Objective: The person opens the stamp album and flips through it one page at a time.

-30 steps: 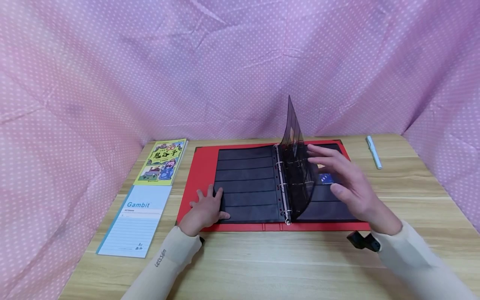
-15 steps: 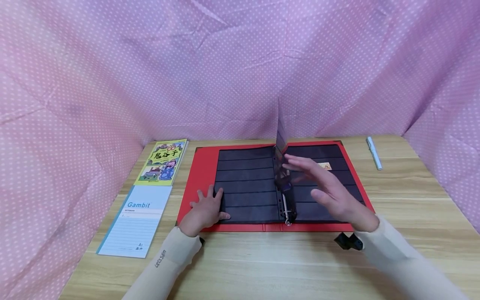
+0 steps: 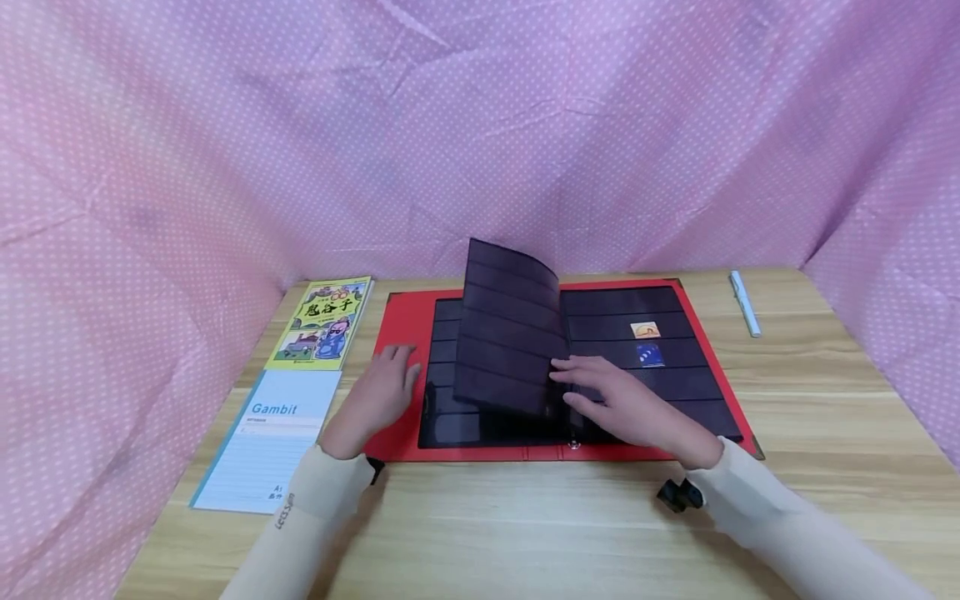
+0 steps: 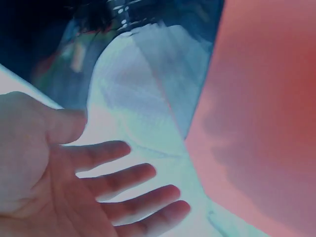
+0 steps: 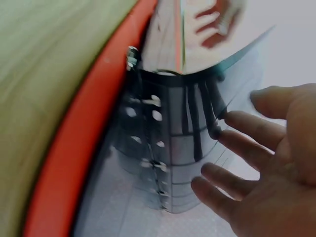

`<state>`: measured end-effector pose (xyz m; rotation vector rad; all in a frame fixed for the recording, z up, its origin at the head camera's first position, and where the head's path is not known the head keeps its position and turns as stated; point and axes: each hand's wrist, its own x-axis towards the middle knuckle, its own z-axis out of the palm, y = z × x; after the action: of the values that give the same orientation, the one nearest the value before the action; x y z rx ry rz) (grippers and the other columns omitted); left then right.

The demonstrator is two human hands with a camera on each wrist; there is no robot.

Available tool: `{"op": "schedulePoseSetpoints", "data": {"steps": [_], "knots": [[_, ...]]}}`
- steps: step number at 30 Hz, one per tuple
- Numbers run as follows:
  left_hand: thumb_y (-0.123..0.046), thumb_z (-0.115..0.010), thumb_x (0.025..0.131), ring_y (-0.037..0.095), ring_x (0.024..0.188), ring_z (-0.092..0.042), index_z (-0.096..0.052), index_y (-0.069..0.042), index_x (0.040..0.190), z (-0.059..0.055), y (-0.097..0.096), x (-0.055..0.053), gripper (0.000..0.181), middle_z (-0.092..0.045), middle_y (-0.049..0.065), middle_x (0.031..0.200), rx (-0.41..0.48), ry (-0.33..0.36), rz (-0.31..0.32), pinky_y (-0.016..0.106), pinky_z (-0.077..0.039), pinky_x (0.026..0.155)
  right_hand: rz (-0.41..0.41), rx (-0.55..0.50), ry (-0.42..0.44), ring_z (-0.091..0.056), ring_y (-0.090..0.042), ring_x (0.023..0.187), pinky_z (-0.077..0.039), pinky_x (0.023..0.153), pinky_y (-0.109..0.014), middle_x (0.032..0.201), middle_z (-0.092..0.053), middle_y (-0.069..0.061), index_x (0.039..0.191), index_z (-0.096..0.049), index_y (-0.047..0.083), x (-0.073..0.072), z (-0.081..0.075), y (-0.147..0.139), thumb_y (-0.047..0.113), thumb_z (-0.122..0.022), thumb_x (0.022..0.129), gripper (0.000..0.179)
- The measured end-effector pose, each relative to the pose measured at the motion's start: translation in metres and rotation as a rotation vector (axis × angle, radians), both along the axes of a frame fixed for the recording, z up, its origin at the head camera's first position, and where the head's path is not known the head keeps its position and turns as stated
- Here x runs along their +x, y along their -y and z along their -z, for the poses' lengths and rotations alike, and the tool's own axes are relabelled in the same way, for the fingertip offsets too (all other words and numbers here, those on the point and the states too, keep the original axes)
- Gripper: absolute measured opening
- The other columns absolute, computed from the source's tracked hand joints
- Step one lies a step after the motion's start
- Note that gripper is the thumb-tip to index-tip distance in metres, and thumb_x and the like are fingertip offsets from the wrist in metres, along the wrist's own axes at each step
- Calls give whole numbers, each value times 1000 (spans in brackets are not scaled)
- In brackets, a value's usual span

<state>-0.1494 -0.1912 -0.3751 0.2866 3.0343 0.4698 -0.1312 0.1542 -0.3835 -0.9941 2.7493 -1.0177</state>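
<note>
Red cover, black sheets: the ring binder (image 3: pixel 408 321) lies spread on the counter (image 3: pixel 525 533), presumably so both hands reach its pages. One black page (image 3: pixel 506 333) stands tilted over the left half, seemingly hinged on the metal ring mechanism (image 5: pixel 132 58). We see the left hand (image 3: pixel 378 392) at the left red margin, fingers loose and nearly straight, gripping nothing; probably leaving the page room, contact unclear. The right hand (image 3: pixel 618 404) is at the page's ring-side edge, fingers relaxed, apart, nothing grasped; we can't tell if the tips touch, but they look placed to guide it. On the right sheet (image 3: pixel 678 385), an orange-and-white piece (image 3: pixel 644 331) sits above a blue piece (image 3: pixel 651 355), likely tucked in strips. We note comic book (image 3: pixel 315 325) and notebook (image 3: pixel 266 442) left, pen (image 3: pixel 745 304) right, apparently set aside for working space.
</note>
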Motion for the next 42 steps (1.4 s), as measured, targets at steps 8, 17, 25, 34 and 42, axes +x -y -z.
{"op": "schedulePoseSetpoints", "data": {"steps": [8,17,25,34,42], "knots": [[-42,-55,94,41,129,-31,-31,-7,147,-4,-17,-5,68,-31,20,145,-7,100,24,60,-31,100,-49,111,-76,-28,-32,136,-31,100,-60,140,-47,-5,125,-63,12,-2,12,11,5,-67,88,38],[-56,-63,83,53,133,-16,-20,-19,152,25,-42,-3,90,-16,23,152,-239,282,46,71,-29,93,-44,164,-103,-29,-30,136,-33,99,-61,141,-47,-5,125,-63,13,-2,12,13,9,-67,88,38],[-55,-63,83,53,133,-17,-22,-21,152,26,-50,-4,88,-17,24,151,-325,278,51,70,-33,91,10,47,88,-29,-29,136,-36,102,-48,153,-25,-8,145,-38,11,-17,11,-11,15,-64,92,59],[-53,-64,83,52,133,-19,-24,-18,151,24,-50,-2,86,-20,24,151,-333,252,47,63,-36,94,13,93,187,-27,-29,137,-36,101,-50,155,-19,-6,152,-23,22,-27,21,-21,30,-62,93,71],[-50,-67,82,51,132,-22,-28,-15,150,24,-48,-2,85,-23,23,151,-302,236,47,61,-38,94,10,120,159,-23,-30,138,-33,103,-52,156,-19,-3,151,-23,23,-28,22,-17,31,-61,93,70]]}}
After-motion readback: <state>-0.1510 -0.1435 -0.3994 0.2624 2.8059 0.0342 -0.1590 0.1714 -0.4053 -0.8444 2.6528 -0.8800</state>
